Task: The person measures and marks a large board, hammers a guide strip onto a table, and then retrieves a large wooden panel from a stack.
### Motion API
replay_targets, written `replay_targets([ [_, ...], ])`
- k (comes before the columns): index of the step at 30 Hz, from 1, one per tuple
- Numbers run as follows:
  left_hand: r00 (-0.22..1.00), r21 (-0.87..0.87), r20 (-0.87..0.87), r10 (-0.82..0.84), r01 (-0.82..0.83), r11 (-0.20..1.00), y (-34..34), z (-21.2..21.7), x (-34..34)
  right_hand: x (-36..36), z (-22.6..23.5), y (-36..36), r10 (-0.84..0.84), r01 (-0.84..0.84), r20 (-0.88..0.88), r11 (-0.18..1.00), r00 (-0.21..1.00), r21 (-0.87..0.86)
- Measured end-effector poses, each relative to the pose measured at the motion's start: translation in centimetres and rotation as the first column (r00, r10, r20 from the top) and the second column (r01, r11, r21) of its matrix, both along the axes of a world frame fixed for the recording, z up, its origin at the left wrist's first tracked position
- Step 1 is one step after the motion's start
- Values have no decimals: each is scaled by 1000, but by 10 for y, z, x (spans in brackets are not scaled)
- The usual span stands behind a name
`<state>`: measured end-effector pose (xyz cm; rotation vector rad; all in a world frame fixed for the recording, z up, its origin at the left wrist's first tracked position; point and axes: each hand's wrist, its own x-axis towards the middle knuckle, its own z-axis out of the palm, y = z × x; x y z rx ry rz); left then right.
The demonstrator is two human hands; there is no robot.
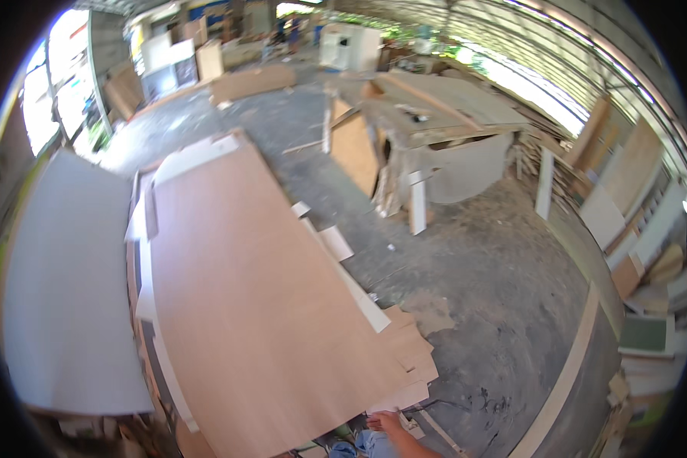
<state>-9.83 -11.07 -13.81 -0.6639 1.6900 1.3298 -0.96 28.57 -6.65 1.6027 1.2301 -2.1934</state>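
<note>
Head camera showed a big, flat, pinkish-brown sheet of wood in the lower middle, with its long sides running away from the person. The person's bare right hand was at its near right corner. The fingers looked small and blurry there, so I could not tell if they were pinched on the edge or just resting beside it. The left hand was out of sight.

The sheet was wide and looked thin, so it might bend or flop if it got lifted by one corner only. It could also swing and bump the large, smooth white panel just beside it on the left. Long, thin white strips poked out along its right side, and flat light-brown scraps poked out near the hand. Those bits could snag, or slide onto the gray, stained floor, if the sheet got dragged over them. With no gloves on, the fingers could get a splinter from a rough edge. Blue pants showed right by the near end, so a slipping sheet could knock the person's legs.
</note>
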Motion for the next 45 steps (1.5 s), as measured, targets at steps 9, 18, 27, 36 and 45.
replay_targets([
  [9, 853, -31, -58, -519, 519, 854, 72, 80, -64, 199, 6, 98, -273, 174, 186, 890, 944, 421],
  [18, 606, -153, -108, -788, 773, 615, 145, 121, -85, 293, 45, 135, -579, 500, 136, 782, 804, 373],
  [27, 583, -233, -138, -801, 767, 598, 330, 165, -31, 385, 35, 221, -564, 455, 221, 797, 796, 397],
  [36, 485, -269, -103, -868, 827, 494, 567, 160, 10, 453, 63, 321, -867, 758, 60, 464, 495, 458],
  [45, 210, -438, -185, -960, 857, 272, 737, 114, -20, 387, 45, 390, -907, 898, 71, 422, 416, 125],
])
